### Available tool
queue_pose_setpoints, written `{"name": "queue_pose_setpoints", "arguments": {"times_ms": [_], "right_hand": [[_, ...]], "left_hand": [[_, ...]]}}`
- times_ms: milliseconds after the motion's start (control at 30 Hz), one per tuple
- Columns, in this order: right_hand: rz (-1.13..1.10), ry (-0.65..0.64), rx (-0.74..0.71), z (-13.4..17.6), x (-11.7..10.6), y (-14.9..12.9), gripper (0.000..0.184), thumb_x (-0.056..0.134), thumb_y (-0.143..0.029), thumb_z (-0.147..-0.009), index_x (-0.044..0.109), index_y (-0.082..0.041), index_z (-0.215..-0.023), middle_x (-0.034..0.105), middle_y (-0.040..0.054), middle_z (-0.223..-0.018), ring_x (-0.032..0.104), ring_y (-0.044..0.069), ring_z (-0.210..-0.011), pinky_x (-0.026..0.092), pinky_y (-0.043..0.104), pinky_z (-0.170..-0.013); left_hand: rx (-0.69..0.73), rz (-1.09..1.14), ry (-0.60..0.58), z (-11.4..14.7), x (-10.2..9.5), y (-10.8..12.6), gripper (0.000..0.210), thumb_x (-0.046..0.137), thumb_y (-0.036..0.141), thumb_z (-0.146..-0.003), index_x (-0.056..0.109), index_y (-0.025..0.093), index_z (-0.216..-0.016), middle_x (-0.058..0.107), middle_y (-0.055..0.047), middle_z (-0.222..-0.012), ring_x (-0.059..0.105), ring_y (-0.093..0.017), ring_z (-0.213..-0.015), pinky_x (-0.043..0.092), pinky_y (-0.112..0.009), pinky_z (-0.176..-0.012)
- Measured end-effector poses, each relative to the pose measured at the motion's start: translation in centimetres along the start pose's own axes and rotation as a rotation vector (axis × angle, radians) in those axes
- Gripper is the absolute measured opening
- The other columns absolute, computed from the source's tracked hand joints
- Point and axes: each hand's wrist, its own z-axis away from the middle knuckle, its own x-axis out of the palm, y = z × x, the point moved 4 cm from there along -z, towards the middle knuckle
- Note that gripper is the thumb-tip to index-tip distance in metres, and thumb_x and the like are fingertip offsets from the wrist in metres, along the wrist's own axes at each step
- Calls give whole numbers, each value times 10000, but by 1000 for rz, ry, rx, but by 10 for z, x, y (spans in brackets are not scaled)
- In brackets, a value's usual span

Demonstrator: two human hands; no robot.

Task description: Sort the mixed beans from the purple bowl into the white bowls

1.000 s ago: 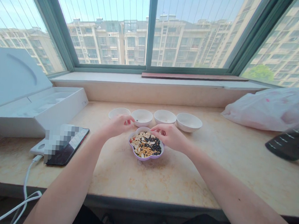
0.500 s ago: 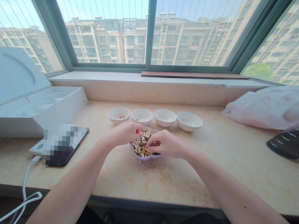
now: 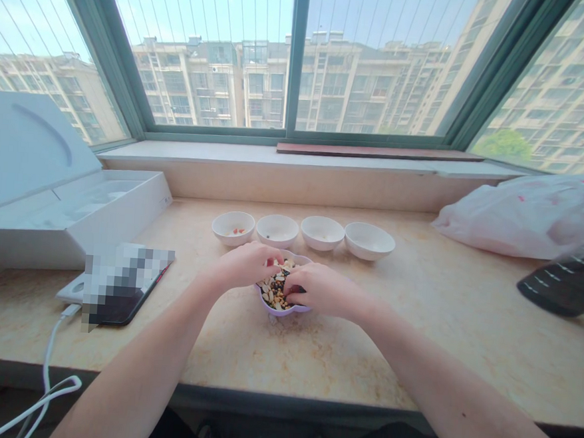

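— Start at the left. What's over there?

— An open white box (image 3: 67,213) on the bench (image 3: 312,360), and in front of it a phone (image 3: 127,287) with a white cable (image 3: 48,375) running off the near edge. Nobody is touching any of that.

— And the hands?

— Both are now down in the purple bowl (image 3: 276,306) of mixed beans and nuts, at the middle of the bench. A second ago the left hand (image 3: 241,263) was up at the far rim beside the white dishes; it has come back and its grip is pinched on something small and red at the bowl's far left edge. I can't make out what the piece is.

— The right one?

— The right hand (image 3: 317,289) has sunk lower too and covers the bowl's right half. Its fingers curl into the dark beans, but whether they have closed on anything I cannot tell.

— Behind the bowl?

— Four small white dishes in a row. The first dish (image 3: 233,227) has a few red bits in it, the second dish (image 3: 277,230) a speck or two, the third dish (image 3: 322,232) and fourth dish (image 3: 369,240) look almost bare. So I'd judge the picking-over has barely begun, with another red piece in hand.

— Far right?

— A plastic bag (image 3: 522,212) and a blurred dark object (image 3: 565,285) near the edge.
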Motion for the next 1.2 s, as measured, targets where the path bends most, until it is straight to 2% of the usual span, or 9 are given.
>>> {"name": "queue_pose_setpoints", "arguments": {"times_ms": [100, 267, 367, 567, 733, 867, 1000, 1100, 1200], "right_hand": [[-4, -52, -14, 0, -1, -2, 148, 641, -126, -824, 737, -208, -747, 689, 17, -770, 555, 163, -717, 367, 298, -644], [-200, 29, 35, 2, -8, 2, 112, 629, -162, -851, 734, -189, -826, 715, 28, -875, 606, 156, -775, 420, 278, -682], [-365, 76, 85, 3, -10, 7, 103, 653, -204, -846, 752, -181, -834, 722, 29, -816, 599, 148, -717, 421, 275, -644], [-1120, 191, 307, 5, -17, 22, 219, 775, -372, -793, 757, -158, -834, 667, 11, -736, 504, 87, -608, 387, 237, -554], [-1524, 249, 408, 5, -21, 30, 169, 823, -271, -759, 731, -157, -842, 684, 10, -848, 515, 52, -617, 410, 175, -519], [-1593, 247, 444, 5, -18, 35, 116, 778, -231, -807, 714, -168, -880, 692, 0, -872, 534, 43, -612, 455, 155, -540], [-1512, 292, 465, 6, -19, 36, 100, 694, -245, -872, 699, -177, -945, 721, 28, -946, 606, 76, -681, 520, 178, -618], [-1385, 399, 481, 8, -26, 41, 135, 651, -271, -880, 696, -176, -964, 736, 84, -1058, 684, 146, -874, 567, 220, -692], [-1276, 539, 474, 11, -37, 53, 168, 685, -293, -829, 700, -179, -951, 738, 112, -1094, 693, 190, -971, 576, 226, -657]], "left_hand": [[10, 10, 9, 0, 1, -2, 263, 510, 306, -917, 746, 206, -978, 729, -23, -811, 610, -150, -670, 384, -249, -570], [9, 19, 24, -1, -1, -4, 247, 522, 301, -916, 740, 198, -971, 737, -28, -861, 622, -153, -712, 399, -243, -597], [2, 27, 42, -1, -3, -5, 252, 521, 299, -922, 739, 189, -984, 738, -36, -889, 630, -153, -728, 409, -238, -605], [26, 25, 82, -2, -6, -10, 247, 532, 299, -923, 740, 190, -1000, 734, -40, -889, 638, -147, -733, 426, -236, -622], [40, 18, 80, -3, -4, -11, 240, 529, 298, -930, 735, 185, -977, 732, -38, -862, 633, -138, -703, 427, -237, -623], [30, 30, 66, -2, -4, -10, 258, 514, 311, -937, 731, 184, -995, 733, -36, -860, 630, -131, -682, 426, -233, -612], [30, 17, 54, 0, -5, -5, 267, 509, 308, -934, 736, 173, -971, 734, -44, -857, 624, -135, -686, 421, -237, -596], [30, -3, 57, 1, -5, -2, 249, 525, 294, -918, 741, 173, -939, 737, -46, -865, 623, -140, -707, 422, -240, -597], [12, -9, 62, 1, -5, 0, 250, 527, 292, -914, 746, 181, -963, 740, -45, -866, 625, -143, -720, 429, -240, -605]]}}
